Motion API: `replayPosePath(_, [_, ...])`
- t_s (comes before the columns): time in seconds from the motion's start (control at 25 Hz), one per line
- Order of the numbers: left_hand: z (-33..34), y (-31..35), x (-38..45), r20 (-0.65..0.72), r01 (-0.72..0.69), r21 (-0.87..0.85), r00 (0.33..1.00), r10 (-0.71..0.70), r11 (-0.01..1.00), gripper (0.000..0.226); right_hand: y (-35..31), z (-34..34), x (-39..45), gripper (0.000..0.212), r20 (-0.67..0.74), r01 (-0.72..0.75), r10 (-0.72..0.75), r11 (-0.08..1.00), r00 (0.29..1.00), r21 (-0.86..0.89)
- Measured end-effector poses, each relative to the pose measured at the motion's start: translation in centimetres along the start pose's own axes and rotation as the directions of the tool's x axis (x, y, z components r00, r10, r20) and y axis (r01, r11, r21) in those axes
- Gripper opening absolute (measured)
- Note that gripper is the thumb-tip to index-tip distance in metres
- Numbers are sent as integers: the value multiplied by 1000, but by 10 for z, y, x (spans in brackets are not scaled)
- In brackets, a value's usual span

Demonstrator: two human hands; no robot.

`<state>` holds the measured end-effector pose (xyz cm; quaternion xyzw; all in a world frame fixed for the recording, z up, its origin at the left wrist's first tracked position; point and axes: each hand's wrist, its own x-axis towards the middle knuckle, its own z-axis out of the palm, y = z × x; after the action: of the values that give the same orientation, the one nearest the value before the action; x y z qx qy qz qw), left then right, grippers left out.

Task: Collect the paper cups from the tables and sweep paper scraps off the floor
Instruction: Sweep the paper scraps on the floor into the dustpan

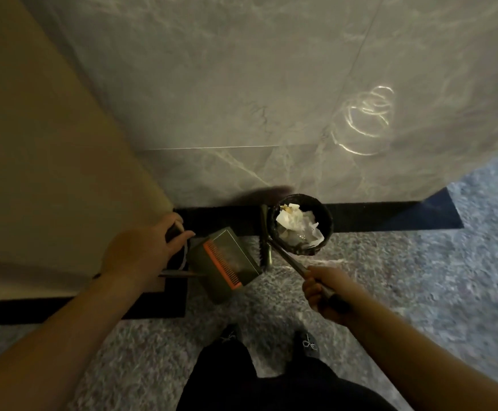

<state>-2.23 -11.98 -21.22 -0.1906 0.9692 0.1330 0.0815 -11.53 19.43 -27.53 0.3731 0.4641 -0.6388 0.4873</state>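
Note:
A round black waste bin stands on the floor against the marble wall, holding crumpled white paper. To its left is an olive-green dustpan with an orange comb edge. My left hand grips the dustpan's dark handle near the wall corner. My right hand grips a thin broom handle that runs up-left to a broom head standing between dustpan and bin. No paper cup shows.
A grey marble wall fills the upper view, with a beige wall at left and a black skirting strip at their base. Grey carpet spreads right. My dark-clad legs and shoes stand below.

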Motion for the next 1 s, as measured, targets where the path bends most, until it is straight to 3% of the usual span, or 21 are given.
replayPosePath(0.36, [11,12,58,-2,-190,-87,982,191,978,22,15,-17,0,13,-219,91,-70,992,973,84])
replayPosePath(0.52, [21,29,67,-10,-213,-64,977,213,975,25,2,-45,-2,12,-295,146,-114,985,949,88])
replayPosePath(0.72, [43,39,72,-51,-199,-67,979,196,978,51,-23,-87,-3,14,-302,166,-148,986,942,35])
replayPosePath(0.84, [61,42,82,-42,-143,-248,990,137,958,53,-46,-103,3,12,-280,162,-154,987,948,6])
replayPosePath(1.0, [73,47,93,-87,-145,-275,988,126,950,53,-78,-104,20,13,-248,148,-165,985,954,-89])
